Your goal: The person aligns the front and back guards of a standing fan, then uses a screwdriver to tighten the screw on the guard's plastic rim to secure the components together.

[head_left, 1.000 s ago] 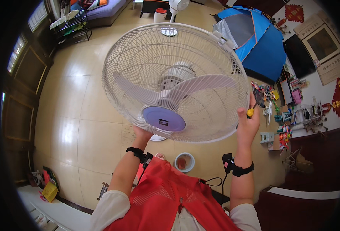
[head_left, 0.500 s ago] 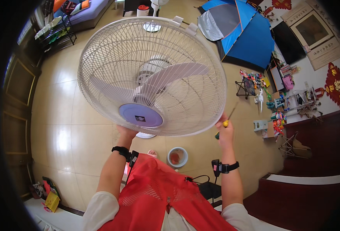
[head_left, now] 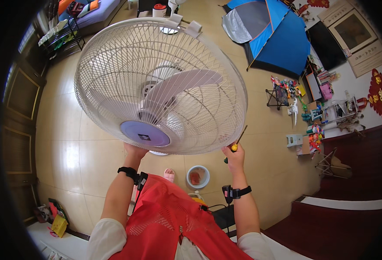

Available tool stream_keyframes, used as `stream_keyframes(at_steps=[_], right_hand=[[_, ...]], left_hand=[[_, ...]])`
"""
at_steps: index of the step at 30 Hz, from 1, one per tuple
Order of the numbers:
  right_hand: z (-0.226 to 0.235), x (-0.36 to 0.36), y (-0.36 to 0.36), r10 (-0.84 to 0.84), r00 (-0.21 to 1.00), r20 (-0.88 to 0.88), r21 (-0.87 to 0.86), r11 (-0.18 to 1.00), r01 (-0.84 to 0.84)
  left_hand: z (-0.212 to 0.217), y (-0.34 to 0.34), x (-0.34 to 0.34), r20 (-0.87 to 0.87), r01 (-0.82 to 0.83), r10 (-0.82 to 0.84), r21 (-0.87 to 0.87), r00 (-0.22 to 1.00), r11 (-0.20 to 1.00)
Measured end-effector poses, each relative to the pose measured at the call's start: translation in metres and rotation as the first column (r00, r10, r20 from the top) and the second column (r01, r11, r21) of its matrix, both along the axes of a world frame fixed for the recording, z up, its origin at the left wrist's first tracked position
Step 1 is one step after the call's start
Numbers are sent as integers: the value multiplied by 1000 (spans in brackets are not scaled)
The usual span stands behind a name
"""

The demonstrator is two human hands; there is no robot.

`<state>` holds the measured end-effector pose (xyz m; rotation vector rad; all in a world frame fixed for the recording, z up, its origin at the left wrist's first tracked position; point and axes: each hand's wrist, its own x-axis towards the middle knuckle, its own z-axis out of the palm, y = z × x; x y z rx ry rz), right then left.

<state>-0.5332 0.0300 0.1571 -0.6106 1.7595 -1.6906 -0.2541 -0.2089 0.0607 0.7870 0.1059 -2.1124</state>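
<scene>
While the white fan (head_left: 160, 86) is held tilted in the air above a tiled floor (head_left: 69, 147), its caged head fills the middle of the view, blades and purple hub cap (head_left: 145, 133) facing the person. Left hand (head_left: 134, 151) props the cage from below near the hub, pressed against the wire; whether its fingers curl round a wire cannot be told. Right hand (head_left: 234, 157) is closed on a yellow-handled screwdriver (head_left: 237, 141) while also steadying the cage's lower right rim, the dark shaft lying along the wires. That split grip looks like the weak point: with one hand doing two jobs, the head could swing or slip off the left palm and drop toward the small bowl (head_left: 198, 176) and the pink slipper (head_left: 169, 174) on the floor beneath it. A slip of the tool could push the tip through the cage into the blades, or bend a wire. Clips (head_left: 184, 24) at the far rim may let the front cage spring loose if undone unsupported. Beyond, a blue tent (head_left: 277, 39) and scattered toys (head_left: 290, 93) stand well apart.
</scene>
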Motion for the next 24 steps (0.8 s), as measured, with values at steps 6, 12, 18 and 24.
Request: stream_keyframes(at_steps=[6, 12, 18, 24], right_hand=[[-8, -5, -2, -35, 999, 1, -10, 999, 35], [-5, 0, -6, -81, 984, -156, 13, 996, 85], [-7, 15, -26, -228, 924, -307, -36, 973, 228], [-1, 7, -19, -214, 950, -227, -19, 976, 215]], left_hand=[[-7, -1, 0, 48, 9, -9, 16, 999, 1000], [-14, -4, 1, 56, 1, -5, 67, 998, 998], [-94, -14, 42, 570, 341, -91, -348, 817, 873], [-38, -5, 6, 406, 276, -178, -197, 896, 941]])
